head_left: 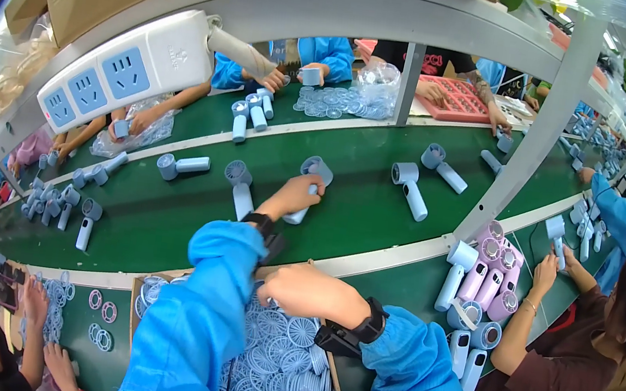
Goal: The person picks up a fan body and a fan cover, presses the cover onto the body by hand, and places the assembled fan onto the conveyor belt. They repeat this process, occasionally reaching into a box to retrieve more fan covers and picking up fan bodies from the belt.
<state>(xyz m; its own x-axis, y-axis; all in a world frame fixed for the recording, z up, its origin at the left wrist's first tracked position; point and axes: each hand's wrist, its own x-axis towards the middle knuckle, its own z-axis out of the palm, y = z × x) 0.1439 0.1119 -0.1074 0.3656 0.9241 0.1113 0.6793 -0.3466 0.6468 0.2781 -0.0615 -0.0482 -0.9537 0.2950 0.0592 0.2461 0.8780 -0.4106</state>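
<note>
My left hand (pixel 293 197) reaches over the green conveyor belt, its fingers closed around a light-blue handheld fan (pixel 317 168) with a round head; the handle partly shows beneath the hand. Just left of it lies another handheld fan (pixel 241 188). Closer to me, my right hand (pixel 316 294) is closed above a cardboard box (pixel 338 374) filled with light-blue round fan grilles (pixel 280 357). Its fingertips point down and left, and whatever they pinch is hidden. My left forearm covers part of the box.
More fans (pixel 411 190) lie spaced along the belt (pixel 348 232). A white power strip (pixel 128 68) hangs at upper left, and a metal post (pixel 532 121) rises at right. Pink and blue fans (pixel 488 278) cluster beside a co-worker (pixel 579 333). Other people's hands work across the belt.
</note>
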